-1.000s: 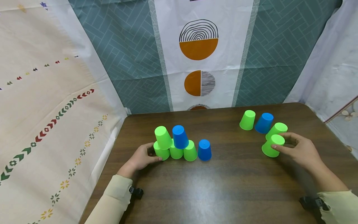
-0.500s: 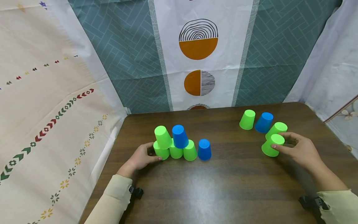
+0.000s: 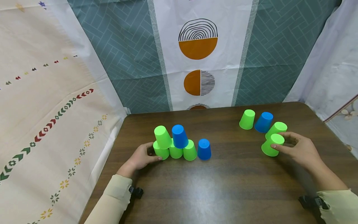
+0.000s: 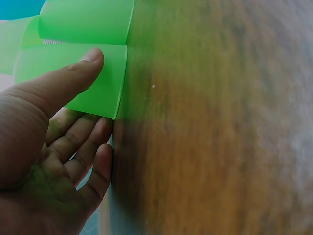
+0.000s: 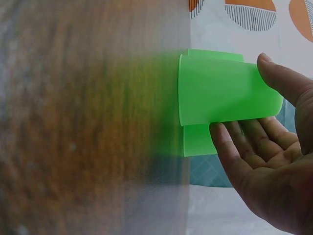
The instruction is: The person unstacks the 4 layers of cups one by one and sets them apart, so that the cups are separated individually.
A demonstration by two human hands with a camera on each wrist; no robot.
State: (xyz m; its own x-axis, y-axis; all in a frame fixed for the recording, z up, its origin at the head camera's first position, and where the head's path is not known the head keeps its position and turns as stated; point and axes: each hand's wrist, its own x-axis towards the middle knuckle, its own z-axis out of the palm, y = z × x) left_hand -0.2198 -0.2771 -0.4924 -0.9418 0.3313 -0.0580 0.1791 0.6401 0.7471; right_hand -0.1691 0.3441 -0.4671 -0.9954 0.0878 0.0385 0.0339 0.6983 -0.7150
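Note:
At the left of the table my left hand (image 3: pixel 141 158) grips the leftmost green cup (image 3: pixel 160 152) of a bottom row, thumb on its near side and fingers behind, as the left wrist view shows. A middle green cup (image 3: pixel 176 152) and a right green cup (image 3: pixel 190 151) complete that row. On top stand an upper green cup (image 3: pixel 163 137) and an upper blue cup (image 3: pixel 180 137). Over at the right, my right hand (image 3: pixel 301 150) holds the nearest green cup (image 5: pixel 227 90) between thumb and fingers. All cups stand upside down.
A separate blue cup (image 3: pixel 204 150) stands just right of the stack. Behind the right-hand cup run another green cup (image 3: pixel 275 128), a blue cup (image 3: pixel 263 122) and a far green cup (image 3: pixel 247 119). The brown table (image 3: pixel 223 186) ends at a hanging cloth (image 3: pixel 207 65).

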